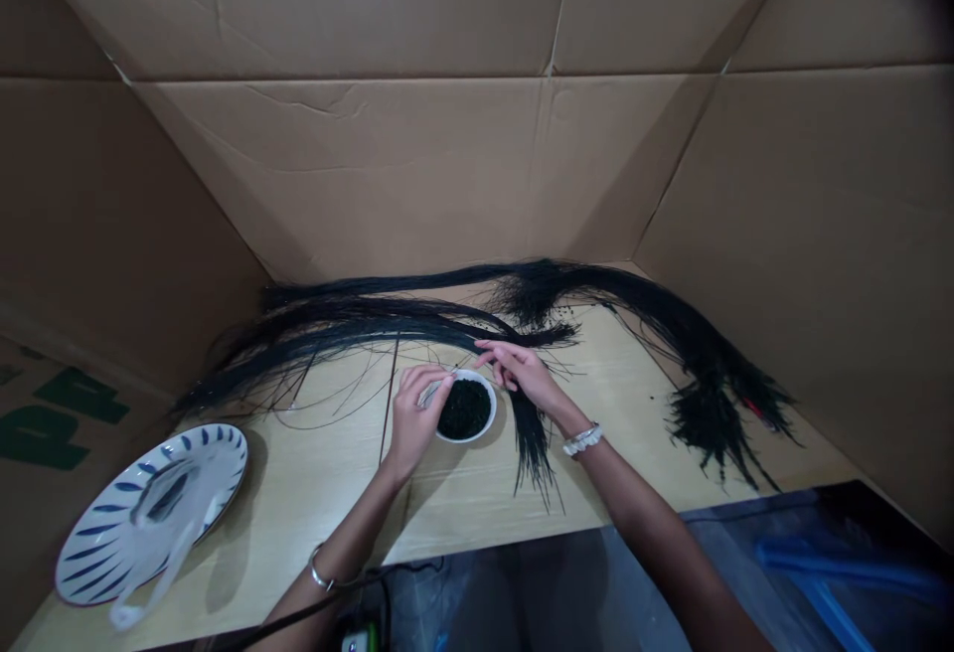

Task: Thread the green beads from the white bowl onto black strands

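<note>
A small white bowl [492, 413] filled with dark, fine bits stands on the table between my hands. My left hand [417, 418] is at the bowl's left rim, thumb and fingertips pinched together over it. Anything between those fingertips is too small to make out. Above the bowl's right rim is my right hand [522, 371], its index finger stretched to the left, the thumb apart and the other fingers loosely bent. No held thing shows in it. Close by, a bundle of long black strands [531, 433] passes behind and below the right hand, its loose ends fanning toward the front edge.
More black strand bundles [358, 314] lie along the back, and another bundle [671, 319] curves right to bushy ends. A blue-patterned white plate [81, 553] with a clear plastic item [168, 568] lies front left. Cardboard walls [417, 175] enclose the table [298, 513].
</note>
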